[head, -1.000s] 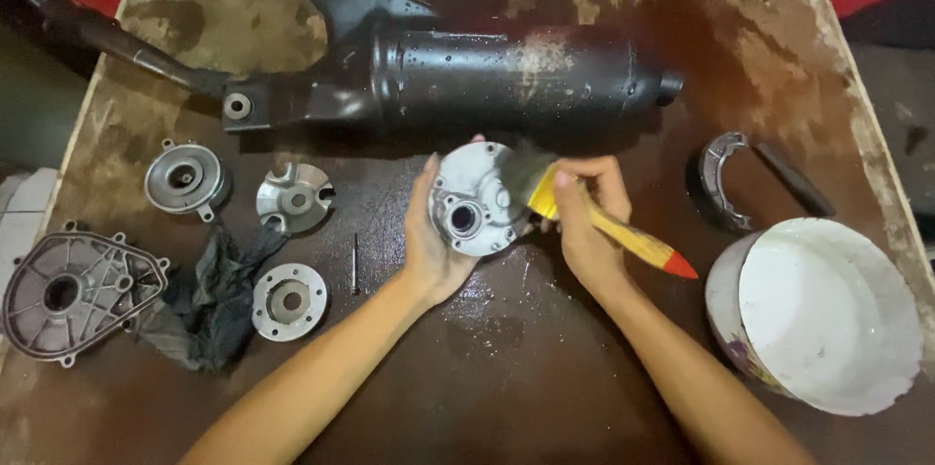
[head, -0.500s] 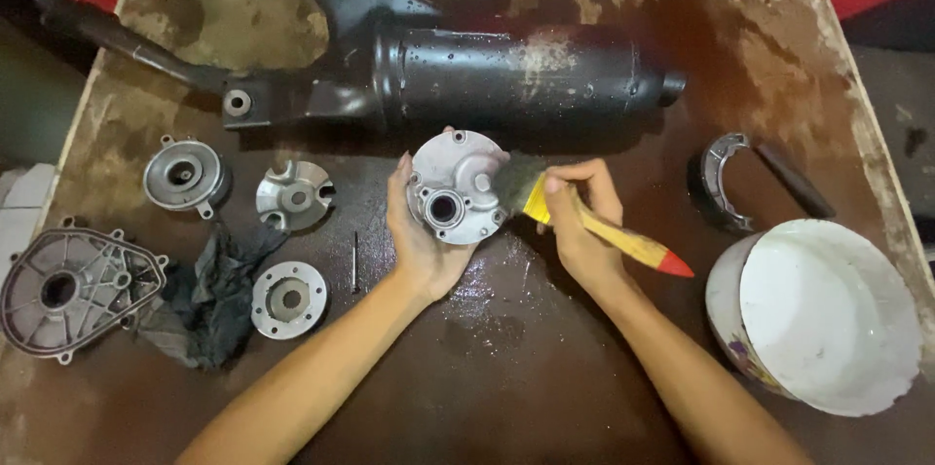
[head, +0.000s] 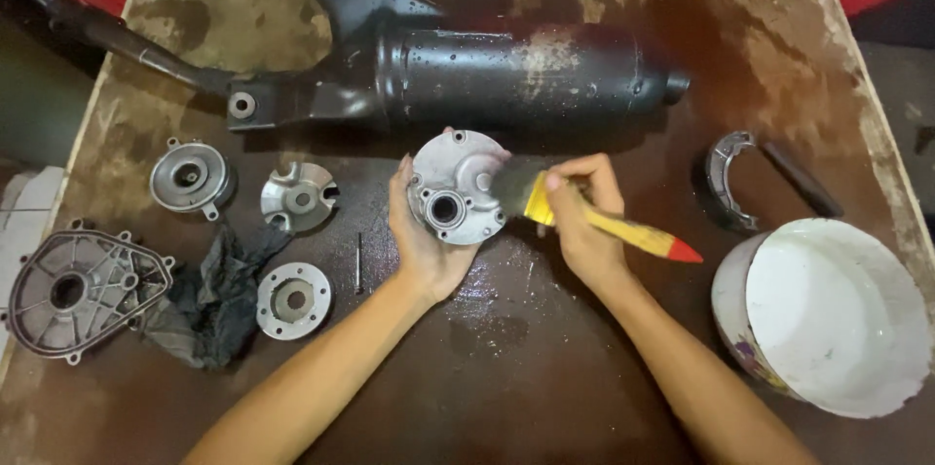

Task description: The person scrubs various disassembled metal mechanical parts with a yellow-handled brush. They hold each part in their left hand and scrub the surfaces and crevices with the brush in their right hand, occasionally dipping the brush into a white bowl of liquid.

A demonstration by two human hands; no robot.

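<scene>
Round metal cover (head: pixel 456 187) in left hand (head: pixel 421 241), brush (head: pixel 584 215) touching

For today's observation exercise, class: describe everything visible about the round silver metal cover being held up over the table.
The round silver metal cover looks like cast aluminium, with a dark central bore ringed by a raised boss, small bolt ears around its rim and a wet sheen. It is tilted up, its face toward the camera. The left hand cups its left edge, while the yellow-handled paintbrush, in the right hand, has its bristles on the right side.

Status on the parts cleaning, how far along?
Looks done: nothing clearly; round metal cover, hub piece, ring flange and large casing cover lie by the dark rag.
In hand: left hand holds round housing; right hand brushes it with paintbrush.
Left: unclear; black exhaust muffler is speckled.
</scene>
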